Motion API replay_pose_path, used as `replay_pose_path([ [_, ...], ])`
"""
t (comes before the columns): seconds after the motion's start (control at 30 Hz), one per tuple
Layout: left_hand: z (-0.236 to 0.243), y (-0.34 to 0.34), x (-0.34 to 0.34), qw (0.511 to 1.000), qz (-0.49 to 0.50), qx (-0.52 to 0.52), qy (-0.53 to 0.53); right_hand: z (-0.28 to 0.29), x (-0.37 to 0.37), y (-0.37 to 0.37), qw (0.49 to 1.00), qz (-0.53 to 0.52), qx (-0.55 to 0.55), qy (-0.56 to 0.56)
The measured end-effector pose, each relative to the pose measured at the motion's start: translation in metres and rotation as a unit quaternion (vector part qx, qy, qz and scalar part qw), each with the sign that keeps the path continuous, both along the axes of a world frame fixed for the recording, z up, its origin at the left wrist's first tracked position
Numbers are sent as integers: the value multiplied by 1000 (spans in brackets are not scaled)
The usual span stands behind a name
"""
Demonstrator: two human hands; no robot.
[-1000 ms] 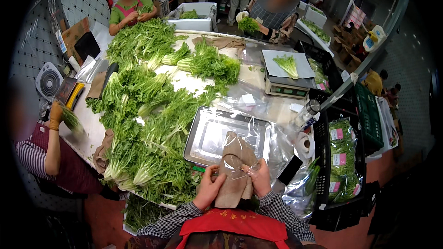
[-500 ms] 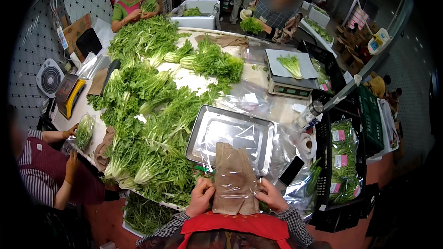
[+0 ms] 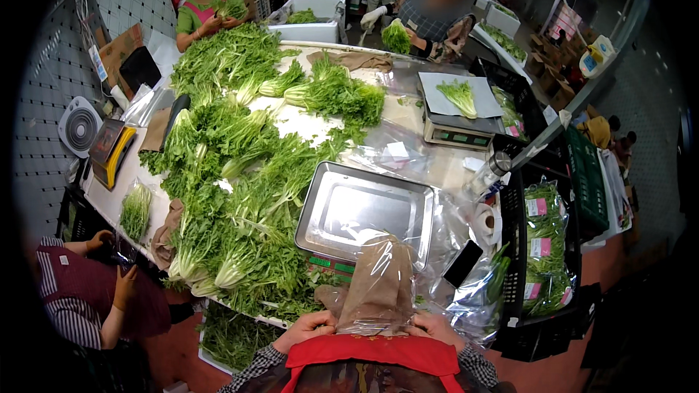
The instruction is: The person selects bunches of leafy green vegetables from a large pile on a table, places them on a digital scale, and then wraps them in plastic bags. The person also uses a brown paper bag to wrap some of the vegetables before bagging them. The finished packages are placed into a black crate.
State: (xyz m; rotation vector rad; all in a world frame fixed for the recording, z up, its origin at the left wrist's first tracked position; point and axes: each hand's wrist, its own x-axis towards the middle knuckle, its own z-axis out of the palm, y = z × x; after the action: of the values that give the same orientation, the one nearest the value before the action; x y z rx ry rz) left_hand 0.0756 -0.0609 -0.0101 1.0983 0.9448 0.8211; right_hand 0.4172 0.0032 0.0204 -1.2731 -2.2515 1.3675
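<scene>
My left hand [image 3: 307,327] and my right hand [image 3: 437,329] are low, close against the red collar of my clothing. Both are closed on opposite edges of a clear plastic bag [image 3: 376,304], stretched between them. Through the shiny film a brown cloth [image 3: 387,271] shows; its far end overlaps the rim of a metal tray [image 3: 364,207]. I cannot tell whether the cloth lies under or inside the bag. The tray sits on a scale with a green display [image 3: 320,262]. Left of the tray spreads a large heap of leafy greens [image 3: 247,233].
A black phone [image 3: 461,265], a tape roll [image 3: 486,223] and loose film lie to the right, beside a black crate [image 3: 515,247] of bagged greens [image 3: 540,247]. Another scale [image 3: 457,135] bears one bunch. Co-workers stand at the left and far sides.
Both my hands have drawn the bag down toward my body. At left, the co-worker's bagged greens now lie on the table. The far-right co-worker's bunch has been turned upright.
</scene>
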Motion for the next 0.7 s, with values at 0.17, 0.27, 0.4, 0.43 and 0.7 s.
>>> replay_pose_path([
  [0.17,37,26,2,997,59,-22,-40,22,-9,5,976,-130,-42,169],
  [0.27,102,66,10,981,118,21,-154,62,-22,33,950,-181,-59,248],
  [0.4,181,101,21,953,157,131,-222,137,-47,53,900,-210,15,381],
  [0.43,199,106,22,952,159,162,-206,144,-44,55,906,-199,55,369],
  [0.7,225,143,4,960,190,91,-182,157,-42,92,909,-183,26,372],
])
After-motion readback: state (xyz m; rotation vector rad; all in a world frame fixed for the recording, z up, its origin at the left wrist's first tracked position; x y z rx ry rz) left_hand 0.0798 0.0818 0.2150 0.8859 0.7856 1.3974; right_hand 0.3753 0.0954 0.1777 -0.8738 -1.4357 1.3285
